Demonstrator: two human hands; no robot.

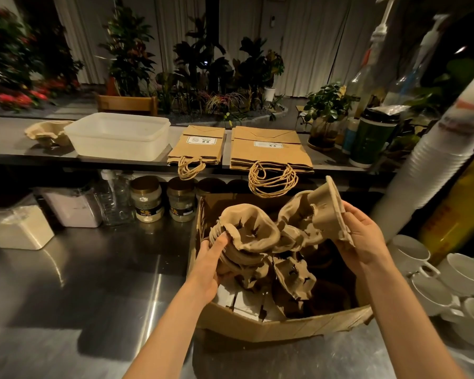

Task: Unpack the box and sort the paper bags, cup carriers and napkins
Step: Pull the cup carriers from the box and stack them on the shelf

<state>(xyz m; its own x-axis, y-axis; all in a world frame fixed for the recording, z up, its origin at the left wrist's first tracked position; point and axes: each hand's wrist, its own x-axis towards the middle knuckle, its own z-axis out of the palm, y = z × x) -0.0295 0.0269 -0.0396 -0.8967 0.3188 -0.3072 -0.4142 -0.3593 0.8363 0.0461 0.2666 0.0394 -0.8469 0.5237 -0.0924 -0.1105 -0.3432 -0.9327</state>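
An open cardboard box (271,328) sits on the steel counter with brown pulp cup carriers and something white at its bottom. My left hand (214,258) grips a nested stack of cup carriers (246,236) above the box. My right hand (359,233) holds the rim of another cup carrier stack (320,212), tilted on its side. More carriers (293,274) lie loose inside the box. On the raised shelf lie two piles of flat paper bags (197,146) (271,151), handles hanging over the edge, and a cup carrier (48,132) at the far left.
An empty white plastic tub (118,138) stands on the shelf between the carrier and the bags. Jars (147,199) and containers (19,228) line the counter's back left. White cups (433,277), a tall cup stack (433,160) and bottles crowd the right. Potted plants stand behind.
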